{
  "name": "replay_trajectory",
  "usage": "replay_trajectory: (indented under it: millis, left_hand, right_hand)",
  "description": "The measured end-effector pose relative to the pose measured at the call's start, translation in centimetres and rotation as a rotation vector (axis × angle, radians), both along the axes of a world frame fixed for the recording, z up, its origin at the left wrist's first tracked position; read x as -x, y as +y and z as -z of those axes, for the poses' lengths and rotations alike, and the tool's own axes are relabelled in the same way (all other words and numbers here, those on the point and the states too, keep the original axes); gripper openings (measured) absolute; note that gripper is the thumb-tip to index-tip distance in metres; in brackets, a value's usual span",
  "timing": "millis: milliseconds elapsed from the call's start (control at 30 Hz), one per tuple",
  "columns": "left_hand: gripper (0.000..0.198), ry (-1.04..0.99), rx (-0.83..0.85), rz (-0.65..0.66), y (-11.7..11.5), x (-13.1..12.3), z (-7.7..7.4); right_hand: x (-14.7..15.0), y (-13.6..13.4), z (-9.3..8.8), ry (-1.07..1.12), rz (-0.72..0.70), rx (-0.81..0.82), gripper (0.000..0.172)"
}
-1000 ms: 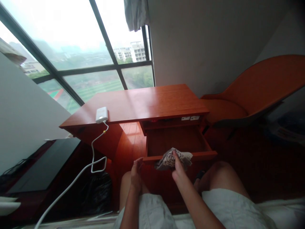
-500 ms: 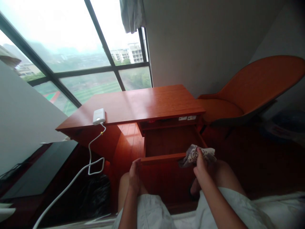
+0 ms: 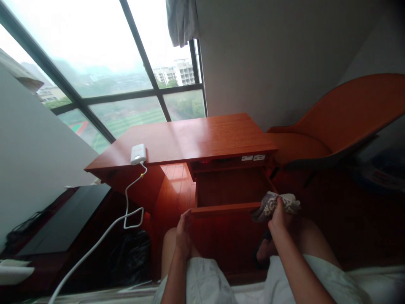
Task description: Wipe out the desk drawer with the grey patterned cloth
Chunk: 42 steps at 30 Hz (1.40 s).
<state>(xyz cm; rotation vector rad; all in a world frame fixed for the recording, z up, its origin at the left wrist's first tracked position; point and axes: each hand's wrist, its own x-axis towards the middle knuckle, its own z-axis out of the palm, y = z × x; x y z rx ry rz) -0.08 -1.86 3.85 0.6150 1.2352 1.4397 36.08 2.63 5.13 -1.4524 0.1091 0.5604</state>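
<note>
A wooden drawer (image 3: 226, 209) is pulled out from the reddish-brown desk (image 3: 209, 135), and its inside shows bare wood. My left hand (image 3: 182, 233) grips the left end of the drawer front, fingers curled at the corner. At the opposite end, my right hand (image 3: 279, 217) is closed around a crumpled patterned cloth (image 3: 268, 206), grey and cream. The cloth lies against the right end of the drawer's front edge and partly hangs down its face. Some of my right fingers are hidden by the cloth and the hand itself.
On the desk's left part stands a white power adapter (image 3: 138, 154) with a white cable (image 3: 104, 236) trailing down. An orange chair (image 3: 335, 122) is at the right. A dark flat panel (image 3: 68, 223) and a black plastic bag (image 3: 134, 255) lie to the left. A window (image 3: 117, 71) is behind.
My right hand has slid the cloth a little further right along the drawer front. My left hand stays at the drawer's left corner. The whole view has shifted slightly.
</note>
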Motion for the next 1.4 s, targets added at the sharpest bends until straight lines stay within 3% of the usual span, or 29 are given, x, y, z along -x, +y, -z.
replay_trajectory:
  millis: [233,500,600,667,767,833,967,1167,1400]
  left_hand:
    - [0.053,0.008,-0.01,-0.006,-0.1,-0.5,-0.7]
    - [0.058,-0.009,-0.028,-0.007,0.1,-1.1,-1.0]
    - [0.057,-0.013,-0.041,-0.001,0.1,-1.2,-1.2]
    - [0.055,-0.023,-0.039,0.009,0.0,-1.2,-1.5]
    - [0.055,-0.034,-0.026,0.018,-0.2,-1.3,-1.8]
    - [0.055,-0.032,-0.015,0.014,-0.3,-1.2,-1.8]
    - [0.054,-0.027,-0.004,0.008,-0.2,-1.2,-1.5]
    - [0.057,-0.057,-0.028,0.009,-0.1,-1.2,-1.5]
    - [0.053,-0.066,-0.019,0.013,0.0,-1.1,-1.4]
  right_hand:
    - [-0.5,-0.4,-0.1,-0.13,-0.014,0.07,0.077]
    - [-4.9,-1.1,-2.0,-0.351,-0.235,0.35,0.071]
    - [-5.7,-1.5,-3.2,-0.585,-0.379,0.464,0.069]
    - [-5.3,-1.8,-3.4,-0.784,-0.453,0.402,0.066]
    - [-4.2,-2.2,-2.7,-1.193,-0.576,0.274,0.059]
    - [-3.8,-2.5,-2.0,-1.449,-0.638,0.276,0.056]
    - [-3.1,-3.2,-1.6,-1.651,-0.692,0.278,0.056]
    - [1.6,-4.1,-2.4,-1.651,-0.868,0.075,0.057]
    - [13.9,-2.6,-4.3,-1.438,-1.086,0.081,0.057]
